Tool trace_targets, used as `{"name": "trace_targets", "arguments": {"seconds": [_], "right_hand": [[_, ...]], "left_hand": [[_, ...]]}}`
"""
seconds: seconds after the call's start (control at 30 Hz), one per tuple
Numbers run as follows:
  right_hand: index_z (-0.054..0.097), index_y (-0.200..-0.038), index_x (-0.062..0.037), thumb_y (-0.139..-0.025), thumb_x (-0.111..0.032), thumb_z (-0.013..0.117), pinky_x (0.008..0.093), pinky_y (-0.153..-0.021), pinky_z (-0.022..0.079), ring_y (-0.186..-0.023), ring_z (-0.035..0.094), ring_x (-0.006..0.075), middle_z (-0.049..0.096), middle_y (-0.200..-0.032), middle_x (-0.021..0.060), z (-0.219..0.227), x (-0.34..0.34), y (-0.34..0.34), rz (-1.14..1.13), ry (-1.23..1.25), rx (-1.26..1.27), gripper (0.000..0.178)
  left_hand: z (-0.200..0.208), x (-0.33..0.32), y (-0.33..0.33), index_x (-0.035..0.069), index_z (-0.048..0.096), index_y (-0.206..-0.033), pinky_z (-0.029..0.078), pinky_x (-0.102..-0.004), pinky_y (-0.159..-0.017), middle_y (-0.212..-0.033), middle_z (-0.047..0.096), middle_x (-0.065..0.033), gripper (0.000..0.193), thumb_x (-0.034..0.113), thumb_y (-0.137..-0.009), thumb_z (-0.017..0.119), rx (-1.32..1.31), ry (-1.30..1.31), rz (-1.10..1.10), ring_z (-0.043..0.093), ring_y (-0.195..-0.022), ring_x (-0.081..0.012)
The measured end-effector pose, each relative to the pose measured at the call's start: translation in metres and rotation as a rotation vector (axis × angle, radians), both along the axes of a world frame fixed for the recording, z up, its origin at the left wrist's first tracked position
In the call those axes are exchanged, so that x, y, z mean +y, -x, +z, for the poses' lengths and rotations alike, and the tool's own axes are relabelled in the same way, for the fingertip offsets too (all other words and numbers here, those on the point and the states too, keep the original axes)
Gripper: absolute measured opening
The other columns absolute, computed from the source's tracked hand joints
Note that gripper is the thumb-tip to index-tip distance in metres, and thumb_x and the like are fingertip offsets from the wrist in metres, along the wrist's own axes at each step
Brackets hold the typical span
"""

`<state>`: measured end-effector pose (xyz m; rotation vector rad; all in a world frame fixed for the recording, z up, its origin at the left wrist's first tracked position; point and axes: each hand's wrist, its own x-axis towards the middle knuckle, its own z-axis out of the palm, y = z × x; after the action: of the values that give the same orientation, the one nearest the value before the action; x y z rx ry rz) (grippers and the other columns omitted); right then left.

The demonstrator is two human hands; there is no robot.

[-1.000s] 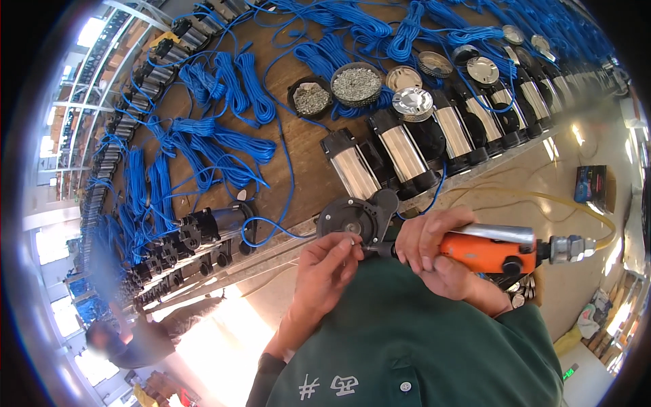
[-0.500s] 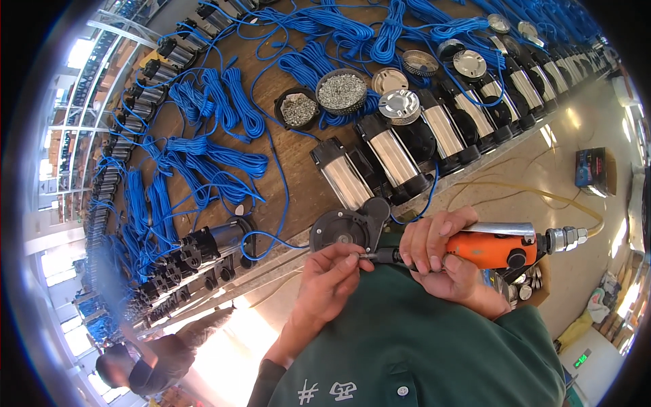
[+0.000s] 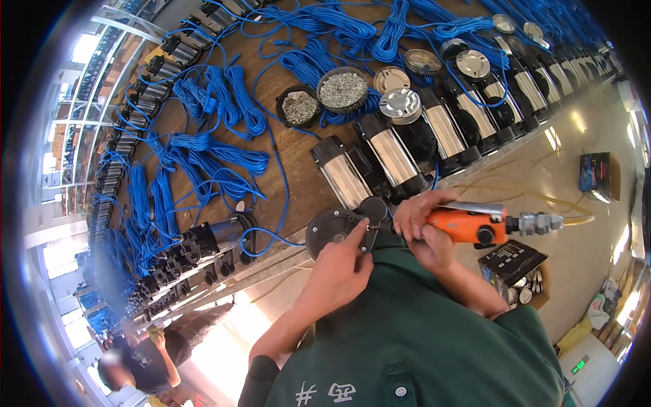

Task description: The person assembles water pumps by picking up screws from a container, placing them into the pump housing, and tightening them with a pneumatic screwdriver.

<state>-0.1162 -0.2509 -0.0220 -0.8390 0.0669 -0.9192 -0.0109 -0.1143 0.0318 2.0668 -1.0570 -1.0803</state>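
Black round end housing sits at the bench's near edge, just in front of your shirt, its lower right part covered by your left hand. Left index finger stretches to the tip of the orange driver; whether those fingertips pinch a screw, you cannot tell, the contact point being small and partly hidden. Right hand is wrapped firmly around the driver, its fingers hiding the front of the body; a yellowish hose runs from the rear fitting. Beyond the housing: silver-and-black motors in a row, two bowls of small metal pieces, too fine to identify, and blue cable bundles on the bench. Far rows blur and are cut by the fisheye rim. Co-worker at lower left, face blurred. Writing: pale characters on your green shirt, light print on a dark carton, a lit green sign; none transcribed.
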Motion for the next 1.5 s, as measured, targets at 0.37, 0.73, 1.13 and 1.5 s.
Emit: {"name": "trace_targets", "arguments": {"seconds": [0.37,0.73,1.13,1.5], "right_hand": [[0.049,-0.098,-0.0007,-0.075,0.006,0.052,0.0298,-0.06,0.049,-0.063,0.057,0.0158,0.057,-0.071,0.0078,-0.013,-0.001,-0.013,0.095,0.2,0.192,0.024],[0.046,-0.098,0.0008,-0.079,-0.001,0.054,0.033,-0.061,0.049,-0.058,0.052,0.0176,0.052,-0.067,0.0064,0.004,0.006,-0.024,0.174,0.389,0.41,0.021],[0.04,-0.105,-0.0081,-0.088,-0.02,0.056,0.0307,-0.061,0.044,-0.06,0.047,0.0122,0.045,-0.072,-0.001,0.074,0.039,-0.041,0.337,0.072,-0.007,0.027],[0.045,-0.102,-0.0052,-0.082,-0.009,0.058,0.0329,-0.06,0.047,-0.058,0.05,0.0145,0.05,-0.071,0.0027,0.051,0.05,-0.04,0.42,0.08,-0.025,0.025]], "left_hand": [[0.012,0.04,-0.007,-0.006,0.057,-0.114,0.043,-0.0268,-0.072,-0.098,0.06,-0.0101,0.029,-0.002,-0.087,0.049,0.754,0.482,0.772,0.055,-0.082,-0.0163],[-0.028,0.09,-0.009,-0.005,0.053,-0.118,0.059,-0.0308,-0.069,-0.099,0.066,-0.0198,0.027,0.003,-0.093,0.056,0.953,0.564,1.135,0.069,-0.086,-0.0259],[-0.02,0.079,0.008,0.0,0.062,-0.102,0.042,-0.0245,-0.052,-0.082,0.062,-0.0083,0.019,0.015,-0.091,0.065,1.178,0.561,0.994,0.055,-0.064,-0.0138],[-0.03,0.089,0.017,-0.002,0.066,-0.1,0.033,-0.019,-0.047,-0.063,0.056,-0.0022,0.018,0.013,-0.089,0.066,0.812,0.447,0.946,0.047,-0.051,-0.007]]}}
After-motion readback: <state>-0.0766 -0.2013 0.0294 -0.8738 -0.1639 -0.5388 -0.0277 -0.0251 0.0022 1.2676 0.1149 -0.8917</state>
